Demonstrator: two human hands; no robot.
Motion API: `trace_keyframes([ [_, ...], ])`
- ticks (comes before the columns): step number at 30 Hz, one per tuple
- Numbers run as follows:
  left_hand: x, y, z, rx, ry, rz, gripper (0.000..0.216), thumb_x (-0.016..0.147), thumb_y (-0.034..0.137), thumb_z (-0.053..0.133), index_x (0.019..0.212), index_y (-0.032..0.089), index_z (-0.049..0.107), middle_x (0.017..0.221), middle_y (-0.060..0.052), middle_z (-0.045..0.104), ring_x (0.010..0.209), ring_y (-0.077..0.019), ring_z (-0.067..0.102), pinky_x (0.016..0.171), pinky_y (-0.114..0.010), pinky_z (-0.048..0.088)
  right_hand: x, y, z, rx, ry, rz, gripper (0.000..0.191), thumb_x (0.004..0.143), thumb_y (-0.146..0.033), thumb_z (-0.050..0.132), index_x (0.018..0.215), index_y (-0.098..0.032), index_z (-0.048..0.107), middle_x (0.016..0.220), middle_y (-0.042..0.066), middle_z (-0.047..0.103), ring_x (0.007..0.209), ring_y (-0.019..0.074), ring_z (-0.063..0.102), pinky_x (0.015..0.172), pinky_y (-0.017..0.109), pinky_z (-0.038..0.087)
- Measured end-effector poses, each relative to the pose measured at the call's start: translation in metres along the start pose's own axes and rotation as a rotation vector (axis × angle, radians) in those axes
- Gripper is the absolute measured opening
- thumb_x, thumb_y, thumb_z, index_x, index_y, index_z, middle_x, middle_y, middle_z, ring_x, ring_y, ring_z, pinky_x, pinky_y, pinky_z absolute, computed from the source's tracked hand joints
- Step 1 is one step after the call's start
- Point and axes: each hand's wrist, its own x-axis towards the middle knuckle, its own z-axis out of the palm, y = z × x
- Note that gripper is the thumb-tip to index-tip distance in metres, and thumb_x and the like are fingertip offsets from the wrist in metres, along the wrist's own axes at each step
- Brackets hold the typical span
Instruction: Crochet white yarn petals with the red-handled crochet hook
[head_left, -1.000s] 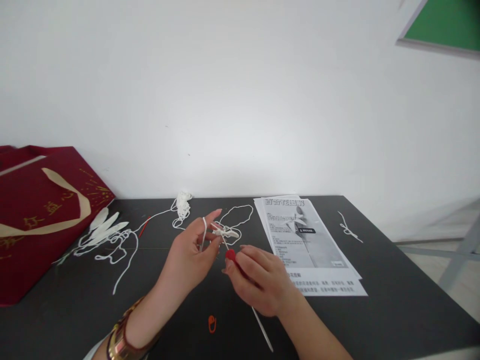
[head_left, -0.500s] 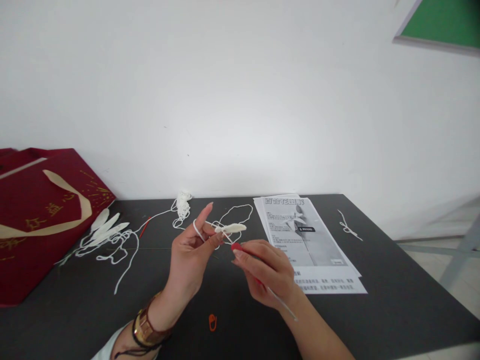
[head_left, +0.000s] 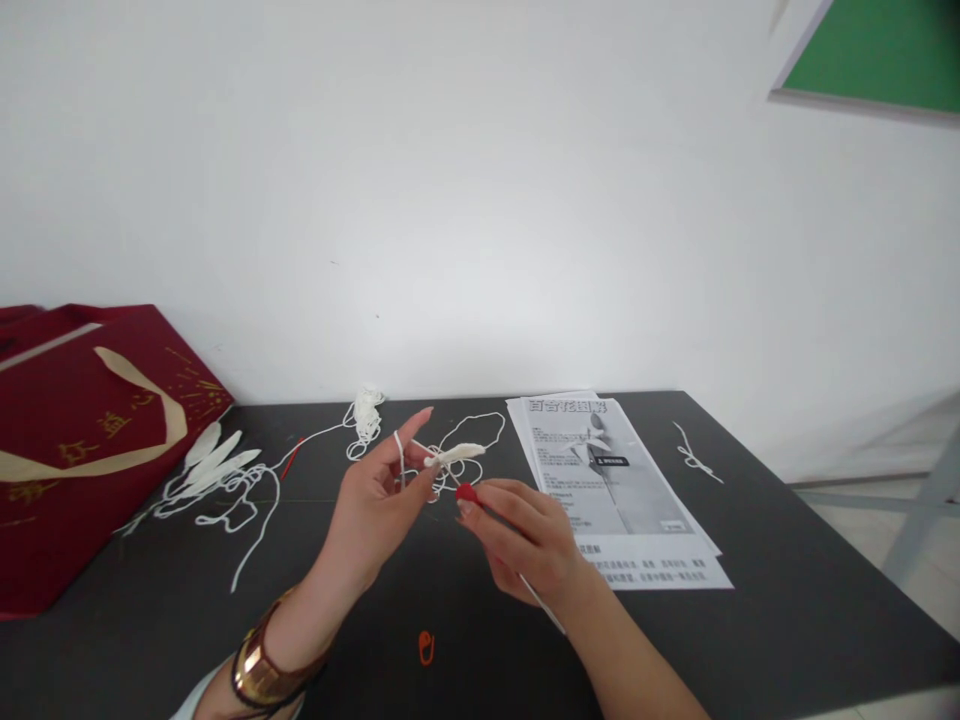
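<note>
My left hand (head_left: 379, 505) pinches a small white crocheted piece (head_left: 456, 454) between thumb and middle finger, with white yarn (head_left: 398, 450) looped over the raised index finger. My right hand (head_left: 525, 540) is closed on a crochet hook with a red grip (head_left: 466, 492); its pale shaft sticks out behind the wrist (head_left: 544, 608). The hook's tip points up into the white piece. Both hands hover just above a dark table (head_left: 787, 600).
Loose white yarn and finished white petals (head_left: 217, 465) lie at the left, next to a dark red bag (head_left: 82, 440). Printed sheets (head_left: 615, 490) lie at the right, with a yarn scrap (head_left: 694, 455) beyond. An orange stitch marker (head_left: 425, 648) lies near the front edge.
My right hand turned so the hook's shaft now points back toward the wrist and the red grip rose toward the white piece. My left hand lifted slightly, keeping its pinch.
</note>
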Motion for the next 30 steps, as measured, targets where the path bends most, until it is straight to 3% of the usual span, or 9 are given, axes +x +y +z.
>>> trace_keyframes([
  [9, -0.001, -0.010, 0.003, -0.040, 0.043, 0.035, 0.060, 0.075, 0.019, 0.070, 0.133, 0.020, 0.054, 0.069, 0.007, 0.056, 0.059, -0.0088, 0.052, 0.061, -0.021, 0.045, 0.000, -0.002, 0.002, 0.055, -0.011, 0.059, 0.038, 0.079, -0.001, 0.056, 0.114, -0.015, 0.060, 0.098, 0.012, 0.071, 0.090, 0.0205, 0.066, 0.074, 0.032, 0.059],
  [17, 0.003, -0.015, -0.001, -0.362, -0.003, 0.003, 0.068, 0.068, 0.011, 0.077, 0.132, 0.025, 0.055, 0.064, 0.007, 0.063, 0.060, -0.0063, 0.054, 0.063, -0.019, 0.044, 0.007, -0.001, -0.003, 0.454, 0.179, 0.520, 0.024, 0.083, -0.007, 0.063, 0.099, -0.023, 0.069, 0.089, 0.006, 0.073, 0.077, 0.0165, 0.069, 0.065, 0.027, 0.057],
  [20, 0.004, -0.014, -0.003, -0.494, -0.040, -0.083, 0.068, 0.066, 0.007, 0.078, 0.129, 0.022, 0.058, 0.064, 0.006, 0.064, 0.060, -0.0059, 0.056, 0.066, -0.019, 0.045, 0.007, 0.001, -0.003, 0.584, 0.220, 0.573, 0.020, 0.084, -0.009, 0.064, 0.095, -0.025, 0.071, 0.088, 0.005, 0.073, 0.078, 0.0178, 0.070, 0.067, 0.030, 0.058],
  [23, 0.005, -0.012, -0.003, -0.615, -0.074, -0.174, 0.068, 0.065, 0.003, 0.077, 0.129, 0.017, 0.057, 0.062, 0.006, 0.063, 0.057, -0.0051, 0.056, 0.063, -0.017, 0.045, 0.005, -0.002, -0.002, 0.459, 0.196, 0.458, 0.029, 0.083, -0.005, 0.063, 0.102, -0.025, 0.069, 0.094, 0.006, 0.072, 0.080, 0.0169, 0.070, 0.066, 0.028, 0.059],
  [26, 0.004, -0.009, -0.003, -0.681, -0.094, -0.239, 0.073, 0.064, 0.002, 0.076, 0.132, 0.011, 0.052, 0.059, 0.006, 0.061, 0.054, -0.0053, 0.055, 0.059, -0.017, 0.045, 0.004, -0.007, -0.001, 0.197, 0.137, 0.166, 0.037, 0.083, -0.002, 0.060, 0.116, -0.019, 0.063, 0.101, 0.011, 0.071, 0.090, 0.0193, 0.068, 0.072, 0.031, 0.060],
  [28, 0.003, -0.008, -0.002, -0.680, -0.089, -0.252, 0.077, 0.063, 0.002, 0.076, 0.135, 0.008, 0.048, 0.058, 0.007, 0.061, 0.054, -0.0057, 0.055, 0.059, -0.017, 0.045, 0.005, -0.010, -0.001, 0.021, 0.105, 0.010, 0.036, 0.083, -0.004, 0.061, 0.117, -0.014, 0.061, 0.097, 0.013, 0.072, 0.095, 0.0218, 0.066, 0.077, 0.034, 0.060],
  [30, 0.002, -0.007, -0.001, -0.614, -0.054, -0.211, 0.080, 0.063, 0.004, 0.077, 0.137, 0.008, 0.045, 0.059, 0.006, 0.063, 0.055, -0.0061, 0.056, 0.061, -0.018, 0.046, 0.006, -0.012, -0.001, -0.121, 0.082, -0.054, 0.031, 0.082, -0.005, 0.064, 0.112, -0.010, 0.063, 0.089, 0.013, 0.073, 0.091, 0.0225, 0.067, 0.080, 0.035, 0.060],
])
